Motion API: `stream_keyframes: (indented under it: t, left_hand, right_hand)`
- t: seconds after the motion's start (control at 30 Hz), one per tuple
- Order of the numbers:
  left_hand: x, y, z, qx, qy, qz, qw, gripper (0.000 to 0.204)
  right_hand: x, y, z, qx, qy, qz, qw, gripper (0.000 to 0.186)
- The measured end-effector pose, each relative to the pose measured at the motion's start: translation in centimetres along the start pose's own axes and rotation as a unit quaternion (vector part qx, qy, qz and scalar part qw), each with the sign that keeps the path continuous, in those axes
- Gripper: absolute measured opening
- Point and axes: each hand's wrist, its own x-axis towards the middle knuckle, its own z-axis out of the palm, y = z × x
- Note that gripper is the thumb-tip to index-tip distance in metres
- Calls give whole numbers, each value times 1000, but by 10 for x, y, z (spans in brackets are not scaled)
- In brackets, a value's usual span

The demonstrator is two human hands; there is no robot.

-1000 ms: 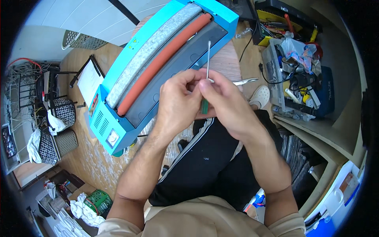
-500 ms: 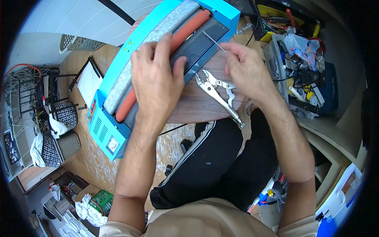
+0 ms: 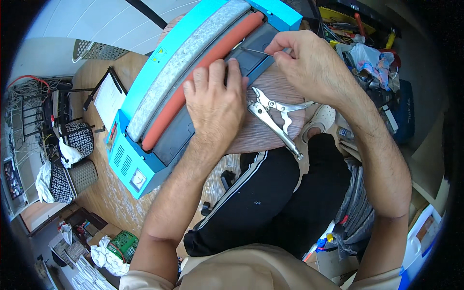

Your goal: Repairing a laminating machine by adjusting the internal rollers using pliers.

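Pinched by the right hand (image 3: 311, 63), the screwdriver (image 3: 255, 50) is brought closer, seemingly reaching the roller (image 3: 216, 54); the left hand (image 3: 217, 101), at seven o'clock, is laid alongside, hold unclear.

A head-worn fisheye camera looks steeply down on both hands (image 3: 216, 99) from nearby.

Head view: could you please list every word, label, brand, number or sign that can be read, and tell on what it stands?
Yellow warning triangle on the turquoise machine; its symbol is too small to read.
White square panel on the machine's end: markings too small.
White sheet at left: any writing too small.
Dark blue case at right: pale lettering, not transcribed here.
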Motion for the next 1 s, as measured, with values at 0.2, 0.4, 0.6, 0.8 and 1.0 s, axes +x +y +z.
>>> stream_keyframes:
  t: [0.2, 0.4, 0.6, 0.8, 1.0]
  left_hand:
    - [-6, 9, 2, 41, -23, 22, 999, 36]
    - [-4, 8, 8, 18, -14, 33, 999, 37]
    - [-6, 6, 6, -5, -11, 31, 999, 37]
    - [-6, 5, 9, -19, -12, 27, 999, 36]
    - [-6, 6, 7, -40, -8, 16, 999, 36]
  right_hand:
    - [10, -5, -3, -30, -24, -11, 999, 19]
    - [19, -23, -16, -73, -68, -6, 995, 18]
    - [17, -10, 4, -37, -32, -16, 999, 17]
    - [-9, 23, 45, 208, 47, 33, 976, 15]
    - [-15, 33, 64, 304, 46, 54, 950, 16]
